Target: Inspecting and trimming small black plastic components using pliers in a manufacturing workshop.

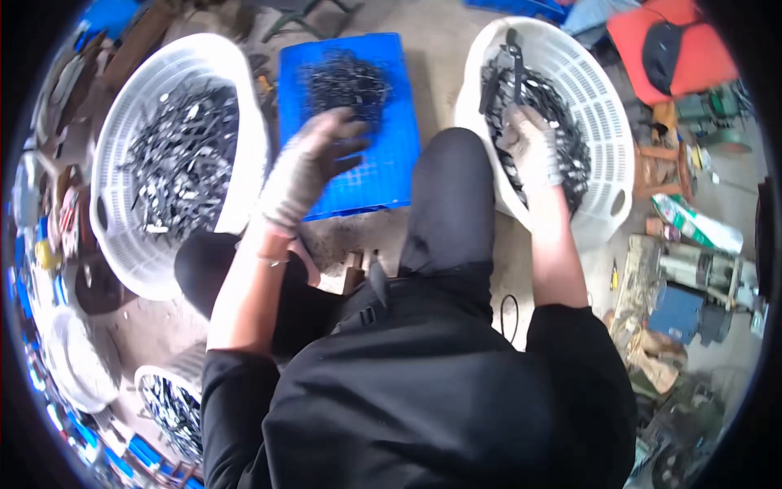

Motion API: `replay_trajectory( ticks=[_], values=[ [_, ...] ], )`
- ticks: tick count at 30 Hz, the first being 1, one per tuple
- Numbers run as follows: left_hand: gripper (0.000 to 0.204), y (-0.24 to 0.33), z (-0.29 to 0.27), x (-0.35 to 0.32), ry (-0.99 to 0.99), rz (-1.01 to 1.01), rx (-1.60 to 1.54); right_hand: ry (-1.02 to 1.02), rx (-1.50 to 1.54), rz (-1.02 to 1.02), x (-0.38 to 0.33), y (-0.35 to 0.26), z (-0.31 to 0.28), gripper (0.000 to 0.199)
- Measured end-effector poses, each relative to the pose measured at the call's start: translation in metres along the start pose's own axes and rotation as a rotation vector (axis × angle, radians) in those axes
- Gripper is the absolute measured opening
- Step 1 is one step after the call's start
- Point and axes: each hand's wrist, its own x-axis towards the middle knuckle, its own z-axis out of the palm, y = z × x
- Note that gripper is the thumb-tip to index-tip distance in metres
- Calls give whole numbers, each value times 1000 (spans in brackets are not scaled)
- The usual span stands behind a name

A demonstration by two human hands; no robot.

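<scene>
Inside the white basket on the right (599,122), a heap of dark metal parts (562,138) is piled, and the gloved right hand (531,147) is sunk into it near the basket's near wall. Its fingers (521,122) are curled down into the parts; whether a piece is pinched between them cannot be told. A longer dark tool-like piece (511,61) is seen lying on top of the heap, towards the far rim.

Over the blue plastic crate (383,171), which is set on the floor between the two baskets, the gloved left hand (314,163) is held, blurred, with its fingers (346,134) spread loosely and nothing visibly gripped. A smaller pile of dark parts (346,81) is kept at the far end of the crate, just beyond the fingertips.

On the left, a second white basket (122,122) is filled with mixed dark and shiny metal pieces (183,159). A third, smaller white container of similar pieces (171,403) is seen at the lower left. Dark trousers and a black top are worn, with one knee (452,163) raised between crate and right basket. Machinery and clutter (692,285) are ranged along the right.
</scene>
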Motion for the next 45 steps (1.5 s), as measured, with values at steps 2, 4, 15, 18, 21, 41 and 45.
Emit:
replay_trajectory(
  ticks=[2,4,15,18,21,41,45],
  values=[
    [60,-5,15,-4,-14,-35,97,-97,-32,-29,-19,13,46,12],
    [55,-3,24,-9,-22,-1,133,-158,-136,-30,-39,29,89,15],
    [18,26,-42,-35,148,30,-154,-674,275,597,-55,44,179,23],
    [25,60,-51,-59,5,6,113,-778,-59,426,-51,2,162,19],
    [30,58,-49,-55,66,58,199,-658,-341,305,-59,-21,170,19],
    [21,79,-53,-49,691,661,-193,-782,-1959,-257,24,190,226,34],
    [22,79,-48,-47,578,675,-259,-824,-2062,-356,35,212,223,25]
  ],
)
